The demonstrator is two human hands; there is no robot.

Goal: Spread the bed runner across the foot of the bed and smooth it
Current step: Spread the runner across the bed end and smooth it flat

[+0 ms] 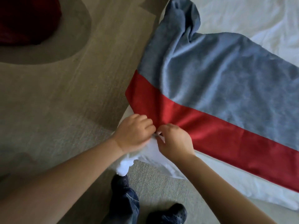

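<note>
Dark clogs (168,214) stand on carpet at six o'clock. Just above, the left hand (134,131) and right hand (175,140) sit side by side, equally near, fingers curled and pinching the red hem of the bed runner (218,81) at the bed (234,16) corner. The runner's long axis runs toward four o'clock, and its grey end bunches at twelve, not yet smoothed.

Soft dim daylight, brightest upper right, slight blur, wide-angle bending at edges
</note>
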